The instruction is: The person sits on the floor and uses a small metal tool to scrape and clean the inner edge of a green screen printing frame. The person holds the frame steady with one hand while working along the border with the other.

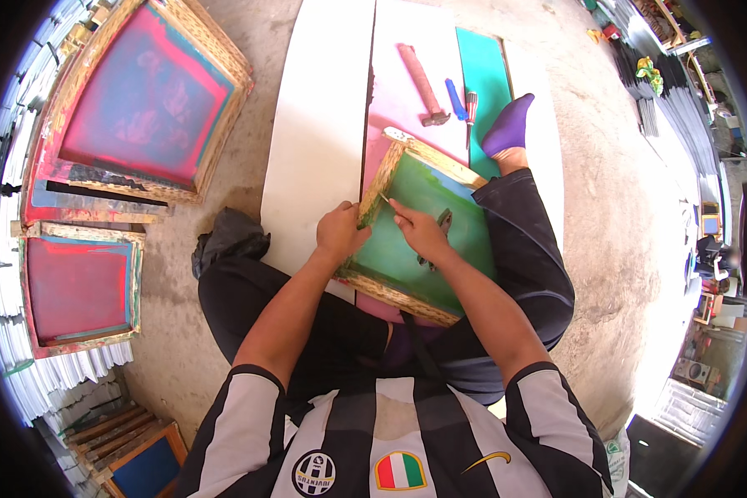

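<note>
A wooden screen-printing frame with green mesh lies tilted across my lap. My left hand is closed around its left rail. Over the mesh, my right hand is closed, its fingertips near the same rail; a thin, pale tip shows there, too small to name. A dark metal tool, perhaps pliers, lies on the mesh, partly hidden by my right hand and wrist. Beyond the frame are a hammer with a pinkish handle, a blue-handled tool and a screwdriver.
White, pink and teal boards lie beneath on the concrete floor. At left lean larger screen frames with pink and blue mesh. A black bag sits by my left knee. My purple-socked foot rests right of the frame.
</note>
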Tool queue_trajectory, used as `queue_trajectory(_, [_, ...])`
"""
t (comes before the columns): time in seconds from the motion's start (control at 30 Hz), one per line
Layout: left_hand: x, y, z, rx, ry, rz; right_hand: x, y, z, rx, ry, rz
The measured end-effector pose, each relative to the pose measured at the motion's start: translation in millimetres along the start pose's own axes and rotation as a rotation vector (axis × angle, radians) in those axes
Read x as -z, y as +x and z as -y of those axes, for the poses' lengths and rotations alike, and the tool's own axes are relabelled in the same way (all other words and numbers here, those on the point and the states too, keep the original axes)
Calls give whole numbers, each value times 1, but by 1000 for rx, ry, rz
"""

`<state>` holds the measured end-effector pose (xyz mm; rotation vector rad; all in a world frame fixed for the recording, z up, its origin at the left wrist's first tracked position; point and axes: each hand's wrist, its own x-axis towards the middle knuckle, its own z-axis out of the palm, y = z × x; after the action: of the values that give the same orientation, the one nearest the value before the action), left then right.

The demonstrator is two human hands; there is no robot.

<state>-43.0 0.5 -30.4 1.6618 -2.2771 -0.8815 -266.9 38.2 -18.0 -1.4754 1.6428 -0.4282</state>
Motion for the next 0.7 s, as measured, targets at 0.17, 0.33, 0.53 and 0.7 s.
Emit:
queue_trajectory(0.17, [-1, -1, 6, 9, 2, -5, 13, -7, 28, 6, -421, 7])
queue_trajectory(0.33, [-2, 1, 0, 2, 9, -13, 5, 9, -24, 140, -47, -11])
queue_trajectory(0.53, [1, -3, 6, 22, 6, -12, 20, 8, 10, 66, -386, 66])
queue_trajectory(0.7, [-4, 2, 1, -10, 24, -5, 18, 26, -37, 235, 15, 82])
